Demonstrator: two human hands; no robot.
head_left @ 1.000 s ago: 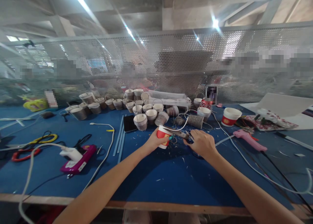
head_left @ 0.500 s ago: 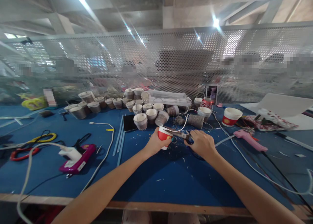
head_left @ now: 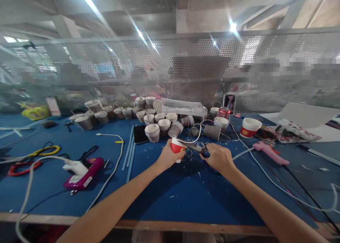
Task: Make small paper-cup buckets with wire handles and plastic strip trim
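My left hand (head_left: pixel 167 156) is wrapped round a small red and white paper cup (head_left: pixel 177 146), held just above the blue table (head_left: pixel 170 197). My right hand (head_left: pixel 218 157) grips a pair of scissors (head_left: pixel 195 147) whose blades point left and reach the cup's rim. A white strip curls up from the cup toward the back. Paper scraps lie scattered on the table under both hands.
Several twine-wrapped cups (head_left: pixel 152 132) and a twine spool (head_left: pixel 211 132) crowd the back middle. A phone (head_left: pixel 140 134) lies flat beside them. A magenta glue gun (head_left: pixel 83 172) sits left, a pink glue gun (head_left: pixel 268 151) and a red-white cup (head_left: pixel 249 127) right. Cables cross both sides.
The cup and both hands have shifted slightly up and away from me; the scissors stay at the cup's rim.
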